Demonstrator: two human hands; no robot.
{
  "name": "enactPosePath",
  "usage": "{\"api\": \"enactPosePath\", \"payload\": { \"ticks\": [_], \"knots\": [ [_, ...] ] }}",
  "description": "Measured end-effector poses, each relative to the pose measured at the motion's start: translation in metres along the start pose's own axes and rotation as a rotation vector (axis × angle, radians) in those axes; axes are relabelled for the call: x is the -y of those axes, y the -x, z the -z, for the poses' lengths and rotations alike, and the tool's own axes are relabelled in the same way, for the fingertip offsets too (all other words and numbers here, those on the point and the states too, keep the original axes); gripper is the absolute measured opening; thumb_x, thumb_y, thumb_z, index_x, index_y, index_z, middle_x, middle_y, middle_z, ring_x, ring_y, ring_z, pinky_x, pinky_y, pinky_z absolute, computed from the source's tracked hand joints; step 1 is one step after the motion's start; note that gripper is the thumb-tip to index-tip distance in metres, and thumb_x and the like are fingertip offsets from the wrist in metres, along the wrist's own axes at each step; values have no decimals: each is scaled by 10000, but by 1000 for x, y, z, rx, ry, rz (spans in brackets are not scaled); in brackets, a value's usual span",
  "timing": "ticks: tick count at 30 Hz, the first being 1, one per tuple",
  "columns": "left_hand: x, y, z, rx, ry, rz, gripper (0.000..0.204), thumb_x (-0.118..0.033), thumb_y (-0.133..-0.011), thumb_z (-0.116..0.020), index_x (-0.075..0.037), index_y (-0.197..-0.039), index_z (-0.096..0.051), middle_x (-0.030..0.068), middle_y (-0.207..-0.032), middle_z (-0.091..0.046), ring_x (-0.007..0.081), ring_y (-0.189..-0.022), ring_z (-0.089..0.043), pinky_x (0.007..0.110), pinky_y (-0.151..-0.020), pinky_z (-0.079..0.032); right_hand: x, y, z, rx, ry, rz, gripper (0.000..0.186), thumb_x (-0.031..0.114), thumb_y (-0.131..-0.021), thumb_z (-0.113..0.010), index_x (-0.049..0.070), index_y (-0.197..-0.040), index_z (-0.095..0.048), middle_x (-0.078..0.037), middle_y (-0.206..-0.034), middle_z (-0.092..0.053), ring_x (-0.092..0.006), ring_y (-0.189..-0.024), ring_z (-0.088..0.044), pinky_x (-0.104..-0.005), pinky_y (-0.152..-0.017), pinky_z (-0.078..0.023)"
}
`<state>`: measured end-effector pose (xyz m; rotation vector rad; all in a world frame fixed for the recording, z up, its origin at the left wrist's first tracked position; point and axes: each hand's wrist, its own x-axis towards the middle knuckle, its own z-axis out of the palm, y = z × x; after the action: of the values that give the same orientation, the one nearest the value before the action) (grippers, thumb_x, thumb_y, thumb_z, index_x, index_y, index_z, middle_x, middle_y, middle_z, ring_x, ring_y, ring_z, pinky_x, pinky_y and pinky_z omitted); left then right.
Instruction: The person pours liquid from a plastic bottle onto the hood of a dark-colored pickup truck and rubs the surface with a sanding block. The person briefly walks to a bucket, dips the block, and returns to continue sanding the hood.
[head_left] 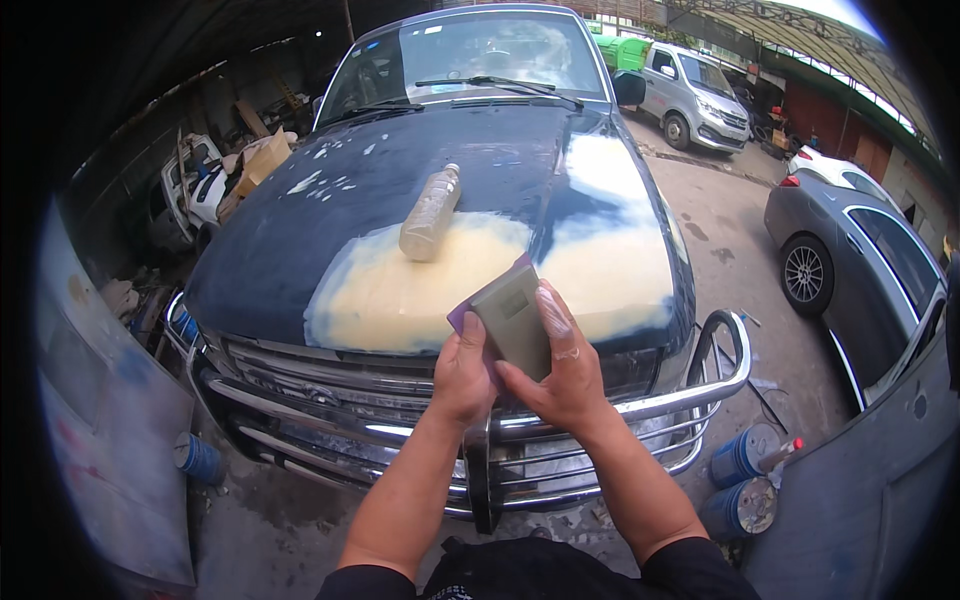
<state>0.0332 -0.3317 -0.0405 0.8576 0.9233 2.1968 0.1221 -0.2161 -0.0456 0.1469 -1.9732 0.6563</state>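
Above the front of a dark blue car hood (270, 220) I hold a grey-green sanding block (515, 330) with a purple sheet of sandpaper (462, 314) behind it, its edges showing at the upper left and top. My left hand (463, 378) grips the block and paper at the lower left, thumb on the paper's edge. My right hand (568, 370) clasps the right side, with its thumb across the lower end and white dust on its fingers. Pale yellow filler (375, 280) covers broad patches of the hood. On it lies a clear plastic bottle (428, 220), on its side.
A chrome bull bar (725, 365) spans the front of the vehicle, close to my forearms. Blue buckets (740, 455) stand at the lower right, another blue bucket (198, 457) at the left. A grey car (850, 250) and a silver van (690, 95) are parked to the right.
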Motion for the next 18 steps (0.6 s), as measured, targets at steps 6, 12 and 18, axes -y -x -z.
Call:
{"api": "enactPosePath", "payload": {
  "ticks": [6, 12, 18],
  "knots": [
    [11, 0, 9, -16, 29, -14, 491, -366, -1068, -445, 13, -1378, -465, 122, -1307, -585, 213, -1202, -570, 351, -1046, -448, 2, 3, -8, -22, 9, -61, 885, 138, -736, -812, -5, -1479, -352, -306, -1433, -457, -463, -1309, -489, -453, -1067, -439],
    [5, -2, 12, 3, -126, -16, 388, -140, -1006, -580, 18, -1350, -493, 95, -1268, -606, 176, -1129, -596, 329, -987, -479, -5, 5, 0, 62, -72, -158, 884, 199, -791, -787, -27, -1491, -296, -295, -1456, -432, -455, -1369, -421, -448, -1121, -370],
    [4, 0, 26, 48, -127, 83, 362, -118, -1005, -574, 13, -1335, -502, 114, -1265, -615, 203, -1137, -610, 350, -995, -492, -14, -13, 21, 28, -703, -634, 762, 101, -896, -671, -13, -1520, -248, -246, -1441, -478, -311, -1344, -486, -403, -1097, -405]
  ]
}}
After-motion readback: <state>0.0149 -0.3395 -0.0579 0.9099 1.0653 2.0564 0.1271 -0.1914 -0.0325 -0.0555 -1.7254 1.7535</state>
